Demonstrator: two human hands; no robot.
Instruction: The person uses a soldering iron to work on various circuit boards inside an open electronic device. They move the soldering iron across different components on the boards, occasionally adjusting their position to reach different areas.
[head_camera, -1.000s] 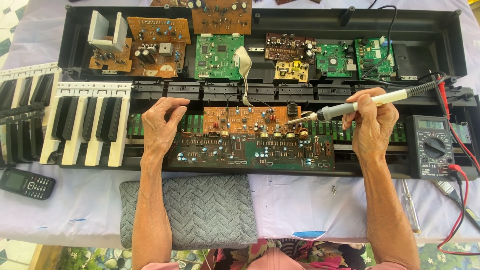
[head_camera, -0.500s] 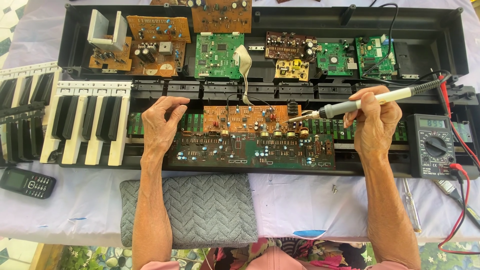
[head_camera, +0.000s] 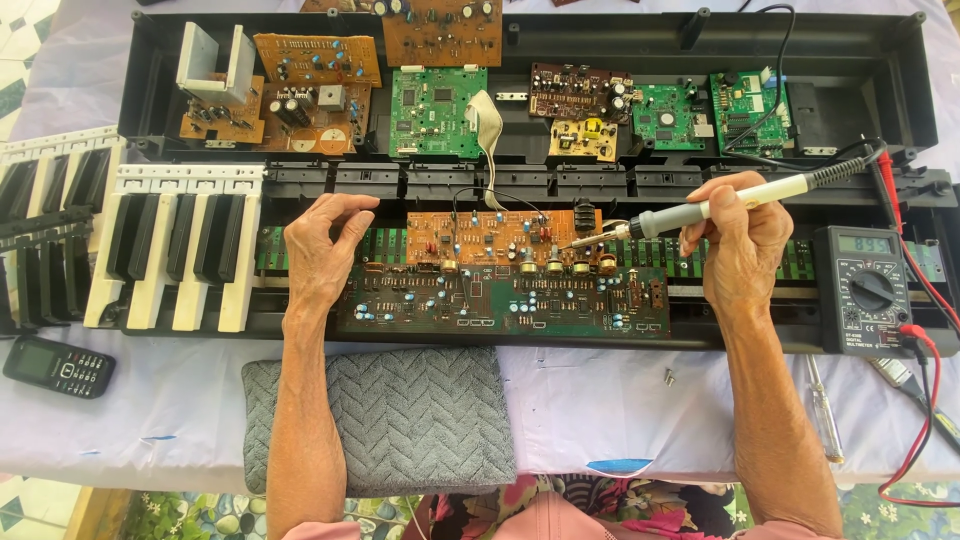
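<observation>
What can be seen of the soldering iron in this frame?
The soldering iron is slim, with a pale cream handle, grey collar, thin metal tip and dark ribbed cord sleeve. The right hand holds it nearly level, pen-style, tip pointing left onto the right edge of the orange circuit board. The left hand rests apart.

Beside the keyboard case (head_camera: 900, 60): two hands, one soldering iron (head_camera: 700, 210), one multimeter (head_camera: 868, 290), one phone (head_camera: 58, 367), one towel (head_camera: 400, 420), one screwdriver (head_camera: 825, 415).

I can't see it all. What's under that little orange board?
Under the small orange circuit board lie a green strip and the dark green circuit board's top edge; the rest is covered.
</observation>
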